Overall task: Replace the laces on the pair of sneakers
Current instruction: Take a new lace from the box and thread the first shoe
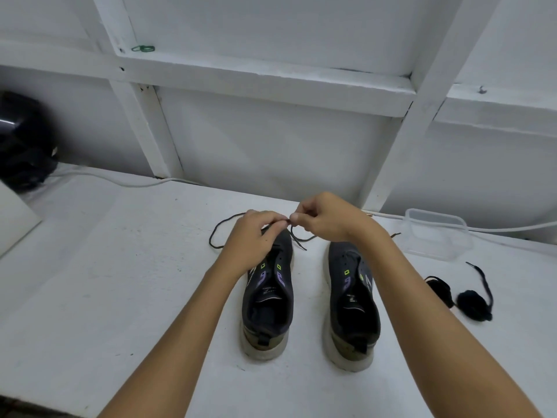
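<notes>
Two dark grey sneakers with pale soles stand side by side on the white table, heels toward me: the left sneaker [268,300] and the right sneaker [351,300]. Neither shows lacing across its tongue. A thin black lace [221,233] loops on the table left of the left sneaker's toe, and its other end trails right of the toe. Both hands meet above that toe. My left hand [253,236] pinches the lace between thumb and fingers. My right hand [325,218] pinches the lace right beside it.
Two bundled black laces [473,300] lie right of the right sneaker. A clear plastic container [437,233] sits behind them, with a white cable running along the wall. A dark rounded object [21,140] stands at far left beside a white board.
</notes>
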`<state>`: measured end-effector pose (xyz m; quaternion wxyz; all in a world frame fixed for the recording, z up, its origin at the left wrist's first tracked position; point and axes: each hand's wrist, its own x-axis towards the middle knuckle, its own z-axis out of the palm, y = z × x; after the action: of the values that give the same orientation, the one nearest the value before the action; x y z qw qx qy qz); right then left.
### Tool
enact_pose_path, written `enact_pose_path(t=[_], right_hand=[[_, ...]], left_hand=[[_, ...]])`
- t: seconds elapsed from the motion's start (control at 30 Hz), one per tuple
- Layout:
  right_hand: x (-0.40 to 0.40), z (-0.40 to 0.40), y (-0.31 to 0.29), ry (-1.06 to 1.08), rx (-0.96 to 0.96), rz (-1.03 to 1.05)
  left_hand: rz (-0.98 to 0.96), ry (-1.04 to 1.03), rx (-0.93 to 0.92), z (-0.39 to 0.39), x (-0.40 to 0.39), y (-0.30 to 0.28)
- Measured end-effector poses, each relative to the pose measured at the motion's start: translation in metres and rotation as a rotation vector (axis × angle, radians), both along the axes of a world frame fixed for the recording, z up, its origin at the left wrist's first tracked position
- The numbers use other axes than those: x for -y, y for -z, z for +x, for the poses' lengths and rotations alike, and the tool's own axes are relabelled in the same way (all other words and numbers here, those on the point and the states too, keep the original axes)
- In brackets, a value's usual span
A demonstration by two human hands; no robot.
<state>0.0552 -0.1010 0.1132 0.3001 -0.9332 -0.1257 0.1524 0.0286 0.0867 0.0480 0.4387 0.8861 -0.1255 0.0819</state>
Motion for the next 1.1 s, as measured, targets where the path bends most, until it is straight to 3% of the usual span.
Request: enact_pose_path(t=[0.07,0.17,0.23,0.33,0.43,0.53,0.6,0.7,0.8,0.93,1.1], right_hand=[[0.002,0.001,0.000,0.012,0.012,-0.007],[0.015,0.002,-0.001,0.057,0.027,-0.006],[0.020,0.001,-0.003,0.069,0.034,0.005],[0.014,0.000,-0.004,0.054,0.034,0.012],[0.001,-0.001,-0.004,0.022,0.027,0.018],[-0.007,-0.002,-0.004,-0.003,0.021,0.021],[-0.006,-0.002,-0.003,-0.006,0.018,0.009],[0.005,0.000,0.001,0.012,-0.008,-0.020],[0.019,0.000,0.007,0.036,-0.033,-0.037],[0.030,-0.001,0.014,0.051,-0.040,-0.095],[0.022,-0.002,0.028,0.115,-0.020,-0.005]], left_hand=[[-0.056,-0.118,-0.003,0.004,-0.002,-0.002],[-0.235,-0.511,-0.103,0.011,-0.022,0.001],[-0.163,-0.685,-0.226,0.012,-0.038,0.008],[0.076,-0.562,-0.189,0.010,-0.044,0.016],[0.043,-0.150,0.040,0.008,-0.028,0.010],[0.049,0.012,0.103,0.006,-0.012,0.001],[0.065,-0.037,0.099,0.010,-0.012,0.001],[0.013,-0.294,0.120,0.020,-0.030,0.007],[-0.071,-0.587,0.020,0.026,-0.055,0.011],[-0.102,-0.801,-0.098,0.030,-0.083,0.016],[-0.105,-0.553,-0.103,0.021,-0.078,0.016]])
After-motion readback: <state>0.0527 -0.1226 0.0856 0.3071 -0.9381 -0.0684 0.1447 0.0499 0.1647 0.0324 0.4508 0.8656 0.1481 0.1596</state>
